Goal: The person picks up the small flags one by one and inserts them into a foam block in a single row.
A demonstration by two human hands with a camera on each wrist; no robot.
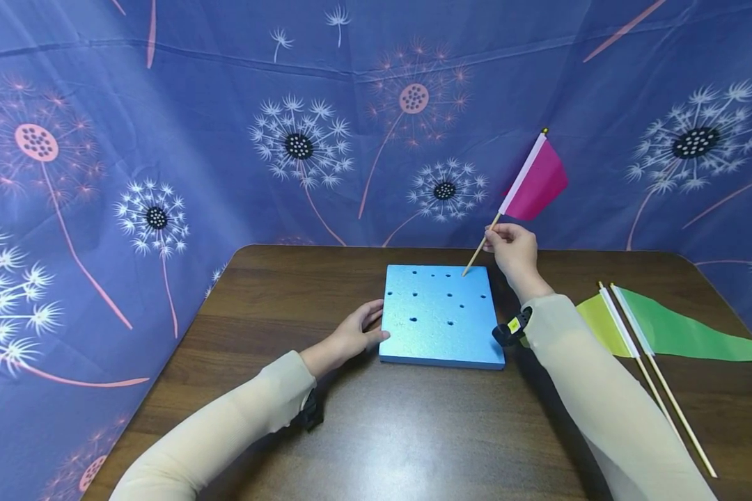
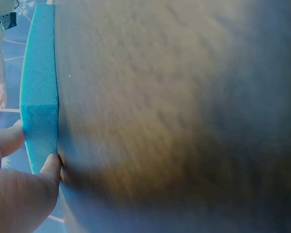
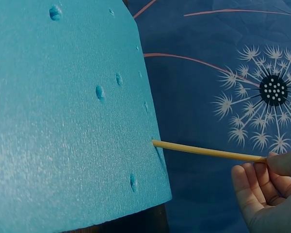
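Head view: right hand (image 1: 512,249) pinched the magenta flag (image 1: 537,181), pole tip at seven o'clock meeting the perforated blue board (image 1: 435,342), left hand (image 1: 353,334) loosely touching its nine-o'clock edge.

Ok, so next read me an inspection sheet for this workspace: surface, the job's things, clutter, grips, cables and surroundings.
Surface: brown wooden table, with a glossy reflection near the front.
Board: blue board, lying flat, with several holes in its top.
Flag in use: pink flag, tilted; the lower end of its stick meets the board near the far edge. Depth can't be told.
Other flags: yellow flag and green flag, lying on the right.
Clutter: nothing seen.
Left grip: touches the board's left side.
Right grip: pinches the stick.
Cables: nothing seen.
Surroundings: blue dandelion-print cloth behind the table.
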